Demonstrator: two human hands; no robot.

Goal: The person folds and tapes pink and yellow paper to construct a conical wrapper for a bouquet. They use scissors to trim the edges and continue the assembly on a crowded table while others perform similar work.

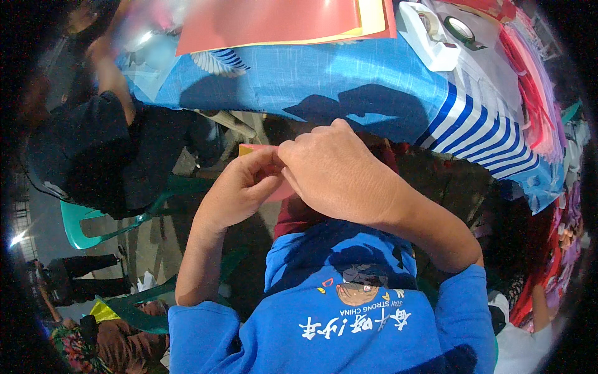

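Above my lap, a small piece of pink paper (281,191) with a yellow-orange corner showing is between my two hands. My left hand (240,190) is closed on it, thumb and forefinger pinched at its near side. Bent over its right part, my right hand (346,171) is also closed, with its knuckles up. Its fingertips are mostly hidden, and so is much of the paper. Both hands are close together, just off the near edge of the blue-clothed table (268,81).
Red and yellow sheets (280,25) lie on the table. A white tape dispenser (430,37) and a tape roll (460,30) lie to their right. Pink and red strips (529,87) hang at the far right. A person in dark clothes (93,149) sits left by a green chair (78,227).
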